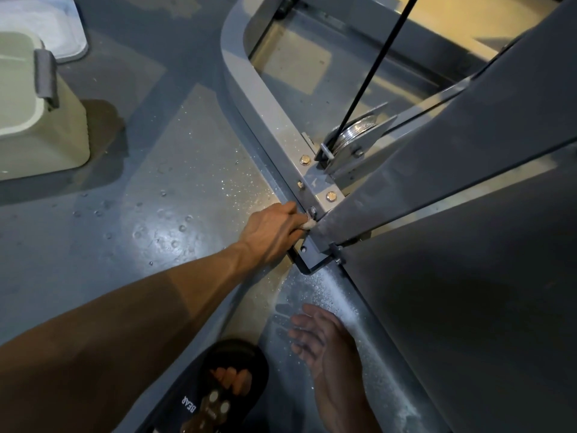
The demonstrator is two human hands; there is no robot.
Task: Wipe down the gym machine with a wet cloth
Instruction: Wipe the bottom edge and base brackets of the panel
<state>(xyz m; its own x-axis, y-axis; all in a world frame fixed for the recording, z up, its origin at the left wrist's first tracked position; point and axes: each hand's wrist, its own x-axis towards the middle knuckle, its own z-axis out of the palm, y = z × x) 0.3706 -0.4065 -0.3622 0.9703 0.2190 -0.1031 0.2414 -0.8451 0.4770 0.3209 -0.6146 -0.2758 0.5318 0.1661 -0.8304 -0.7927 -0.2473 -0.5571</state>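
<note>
Left hand gripped balled cloth against machine frame beside a bolt, right hand spread flat on wet floor, angled panel overhung joint, pulley and cable just behind, bucket well left.

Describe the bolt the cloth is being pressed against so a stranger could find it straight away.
Start at the grey base rail of the gym machine and follow it down past the steel pulley. Two brass-coloured bolts sit on its top face; the target bolt is lower, silver, right beside the pale cloth that the left hand grips.
</note>
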